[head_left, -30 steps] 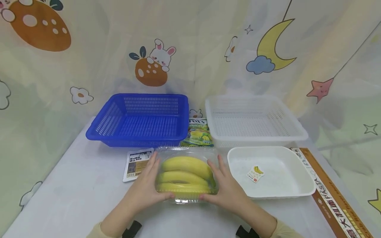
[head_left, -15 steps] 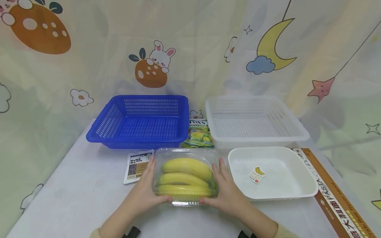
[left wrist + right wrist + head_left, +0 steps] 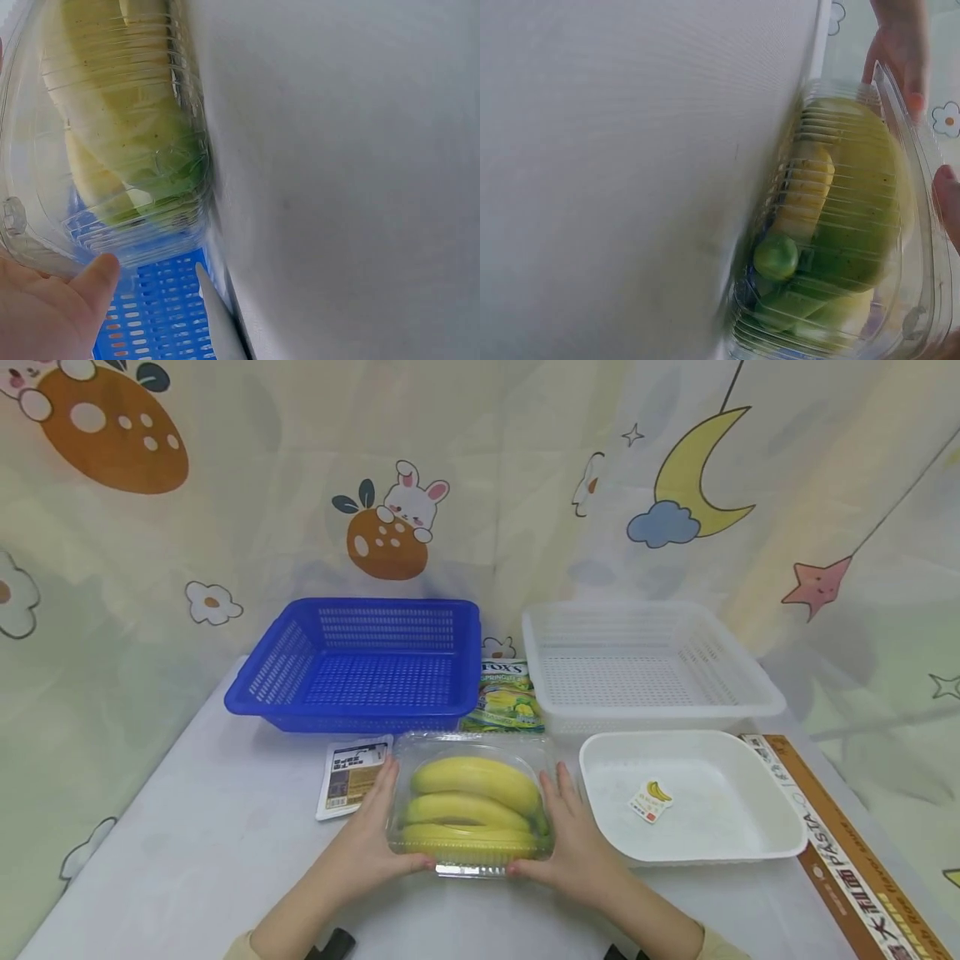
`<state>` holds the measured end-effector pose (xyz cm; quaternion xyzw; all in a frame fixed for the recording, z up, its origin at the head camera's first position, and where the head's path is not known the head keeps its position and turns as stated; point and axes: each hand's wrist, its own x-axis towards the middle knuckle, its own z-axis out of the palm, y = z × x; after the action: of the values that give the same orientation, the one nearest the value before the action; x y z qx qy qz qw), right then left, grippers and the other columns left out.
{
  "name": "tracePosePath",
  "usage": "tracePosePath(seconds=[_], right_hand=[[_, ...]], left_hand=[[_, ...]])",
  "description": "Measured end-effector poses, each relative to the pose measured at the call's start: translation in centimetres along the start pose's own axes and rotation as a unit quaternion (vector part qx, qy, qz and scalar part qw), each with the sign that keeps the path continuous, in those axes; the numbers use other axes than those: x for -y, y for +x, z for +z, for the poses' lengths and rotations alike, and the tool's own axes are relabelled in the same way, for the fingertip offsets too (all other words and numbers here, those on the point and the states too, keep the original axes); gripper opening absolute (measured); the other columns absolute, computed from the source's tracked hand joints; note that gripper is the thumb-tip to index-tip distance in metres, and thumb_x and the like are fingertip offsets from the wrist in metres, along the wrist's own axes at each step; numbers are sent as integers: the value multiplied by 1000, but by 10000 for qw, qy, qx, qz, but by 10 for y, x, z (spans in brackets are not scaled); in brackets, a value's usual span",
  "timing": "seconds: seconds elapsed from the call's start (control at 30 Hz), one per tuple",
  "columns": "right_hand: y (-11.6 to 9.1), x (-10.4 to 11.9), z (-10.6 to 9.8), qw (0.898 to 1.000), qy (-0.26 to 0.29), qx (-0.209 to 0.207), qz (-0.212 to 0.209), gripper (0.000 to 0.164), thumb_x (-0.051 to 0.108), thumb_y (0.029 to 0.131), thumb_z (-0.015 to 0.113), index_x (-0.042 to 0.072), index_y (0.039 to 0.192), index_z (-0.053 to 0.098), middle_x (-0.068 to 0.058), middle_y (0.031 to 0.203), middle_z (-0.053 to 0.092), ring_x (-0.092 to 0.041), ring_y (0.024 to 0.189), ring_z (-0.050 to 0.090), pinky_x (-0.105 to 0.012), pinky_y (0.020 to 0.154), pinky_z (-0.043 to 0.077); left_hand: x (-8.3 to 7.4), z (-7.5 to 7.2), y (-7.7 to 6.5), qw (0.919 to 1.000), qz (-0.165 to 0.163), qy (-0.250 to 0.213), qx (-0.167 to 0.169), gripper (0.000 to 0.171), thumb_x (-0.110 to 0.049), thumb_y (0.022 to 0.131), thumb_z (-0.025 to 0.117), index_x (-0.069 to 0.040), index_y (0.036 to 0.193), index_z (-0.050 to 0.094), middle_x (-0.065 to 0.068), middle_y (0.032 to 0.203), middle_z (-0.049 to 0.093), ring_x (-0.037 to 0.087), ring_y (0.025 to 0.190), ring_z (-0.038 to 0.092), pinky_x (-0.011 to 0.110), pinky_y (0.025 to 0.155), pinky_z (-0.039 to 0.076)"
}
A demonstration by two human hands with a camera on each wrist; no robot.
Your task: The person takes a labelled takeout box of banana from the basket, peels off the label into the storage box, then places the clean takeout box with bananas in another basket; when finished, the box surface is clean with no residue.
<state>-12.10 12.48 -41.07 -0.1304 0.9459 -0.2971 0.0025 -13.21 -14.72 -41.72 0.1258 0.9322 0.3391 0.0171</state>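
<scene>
A clear plastic clamshell box (image 3: 474, 877) of yellow bananas (image 3: 472, 810) sits on the white table in front of the person. The left hand (image 3: 375, 843) holds its left side, fingers along the edge and thumb at the front rim. On the opposite side, the right hand (image 3: 573, 839) grips the box in the same way. In the left wrist view, the left thumb (image 3: 97, 281) lies against the clear rim. Green stem ends (image 3: 776, 256) show through the ribbed wall in the right wrist view. The box's underside is hidden.
A blue basket (image 3: 360, 722) and a white basket (image 3: 660, 717) stand behind, with a green FOX'S candy bag (image 3: 502, 697) between them. A flat packet (image 3: 348, 777) lies left, and a white tray (image 3: 720, 802) holding a banana card stands right, beside a long pasta box (image 3: 832, 843).
The fingers have shifted slightly outward from over the box's sides to its edges. The box stays in nearly the same place; the head view has moved a little.
</scene>
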Motion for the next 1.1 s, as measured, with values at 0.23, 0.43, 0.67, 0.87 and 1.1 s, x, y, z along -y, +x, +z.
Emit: tracePosePath(seconds=[0.23, 0.43, 0.67, 0.87, 1.1], right_hand=[[0, 1, 0, 9999, 109, -21, 46, 115, 52, 59, 77, -2, 142, 21, -25, 150, 5, -43, 136, 13, -57, 104, 26], [-4, 2, -1, 9999, 117, -109, 65, 114, 53, 58, 77, -3, 141, 24, -26, 149, 8, -43, 135, 14, -56, 103, 28], [-23, 17, -16, 9996, 124, -57, 250, 119, 66, 56, 71, -2, 142, 24, -22, 151, 5, -40, 136, 16, -54, 103, 30], [-38, 38, -41, 9995, 40, -262, 166, 116, 63, 58, 72, -2, 141, 25, -21, 151, 9, -41, 133, 26, -55, 99, 35], [-31, 57, -64, 9991, 80, -426, -22, 116, 64, 59, 70, 2, 144, 20, -16, 153, 3, -40, 134, 25, -57, 97, 35]], left_hand=[[0, 1, 0, 10000, -10, -9, 30, 127, -65, 55, 70, -10, 147, 1, 12, 153, 1, 39, 136, 17, 56, 104, 24], [-2, 1, -3, 10000, 5, 0, -13, 128, -65, 54, 71, -10, 147, 2, 12, 153, 2, 38, 136, 18, 55, 105, 24], [-17, -10, -17, 10000, -72, 29, 36, 128, -71, 52, 66, -15, 147, 1, 5, 154, 1, 35, 137, 18, 55, 104, 24], [-41, -30, -29, 9999, -97, -17, -52, 125, -67, 53, 70, -21, 147, 2, -1, 154, 3, 33, 135, 25, 55, 103, 27], [-61, -62, -26, 9997, 10, 152, -215, 124, -70, 53, 69, -30, 145, -4, -8, 153, -2, 34, 138, 16, 63, 100, 25]])
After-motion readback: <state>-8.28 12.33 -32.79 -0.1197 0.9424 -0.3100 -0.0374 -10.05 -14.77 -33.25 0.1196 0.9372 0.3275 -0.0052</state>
